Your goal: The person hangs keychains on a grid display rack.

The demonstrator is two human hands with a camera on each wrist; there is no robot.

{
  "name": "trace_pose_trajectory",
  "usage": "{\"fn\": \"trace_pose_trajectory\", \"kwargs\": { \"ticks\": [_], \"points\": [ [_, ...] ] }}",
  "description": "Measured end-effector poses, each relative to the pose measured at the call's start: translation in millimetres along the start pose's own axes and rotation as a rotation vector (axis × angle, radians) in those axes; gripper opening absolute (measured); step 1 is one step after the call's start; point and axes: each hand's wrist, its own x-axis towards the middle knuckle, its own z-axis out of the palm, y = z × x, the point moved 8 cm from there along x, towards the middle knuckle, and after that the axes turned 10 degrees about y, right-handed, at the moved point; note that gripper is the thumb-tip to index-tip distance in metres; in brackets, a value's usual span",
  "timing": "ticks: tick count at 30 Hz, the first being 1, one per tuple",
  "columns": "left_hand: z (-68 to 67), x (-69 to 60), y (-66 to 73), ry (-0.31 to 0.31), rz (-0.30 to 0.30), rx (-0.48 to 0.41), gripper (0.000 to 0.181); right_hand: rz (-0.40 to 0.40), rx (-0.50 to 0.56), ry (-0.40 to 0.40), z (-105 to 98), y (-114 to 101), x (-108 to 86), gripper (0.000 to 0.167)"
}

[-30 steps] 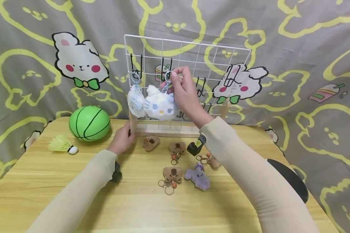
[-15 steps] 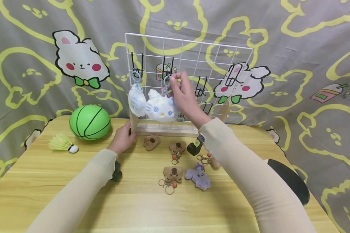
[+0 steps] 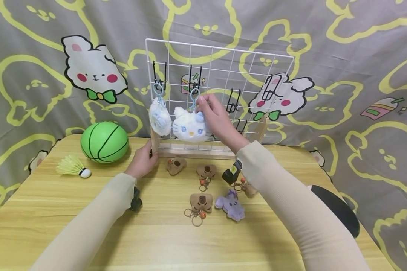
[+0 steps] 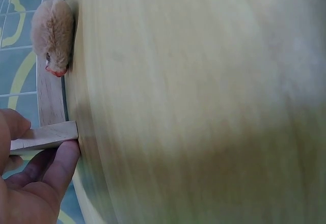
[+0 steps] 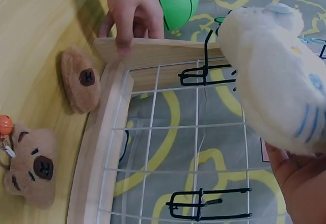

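A white cat-head plush keychain point(image 3: 191, 127) with blue bow and whiskers hangs by its pale-blue ring at a black hook point(image 3: 195, 81). My right hand point(image 3: 219, 119) holds it at its upper right side, the thumb beside the chain; the plush covers part of the fingers in the right wrist view. To its left hangs another white and blue plush keychain point(image 3: 160, 117). Both are at the white wire grid rack point(image 3: 220, 71). My left hand point(image 3: 142, 161) grips the rack's wooden foot point(image 4: 48, 135) at the left, thumb and fingers on either side of the board.
Several brown capybara-like plush keychains point(image 3: 201, 203) and a purple plush point(image 3: 231, 206) lie on the table before the rack. At left are a green ball point(image 3: 104, 142) and a yellow shuttlecock point(image 3: 74, 167). A black rounded object point(image 3: 337, 210) sits at the right edge.
My right hand has slid down from the ring to the plush's side. The cat plush has shifted slightly right and down, and its ring shows more fully. My left hand stays put.
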Motion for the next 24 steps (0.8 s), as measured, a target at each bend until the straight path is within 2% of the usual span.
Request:
{"fn": "trace_pose_trajectory", "kwargs": {
  "ticks": [12, 19, 24],
  "points": [
    [0.0, -0.3, 3.0, 0.002, 0.006, -0.009, 0.055, -0.011, -0.109, -0.031, -11.7, 13.2, -5.4, 0.045],
    [1.7, 0.4, 0.5, -0.001, -0.001, -0.013, 0.055, 0.026, -0.039, -0.067, -13.6, 21.5, -12.3, 0.045],
    [1.9, 0.5, -1.6, -0.012, -0.007, -0.012, 0.055, 0.006, -0.04, -0.078, -19.5, 24.0, -18.2, 0.044]
  ]
}}
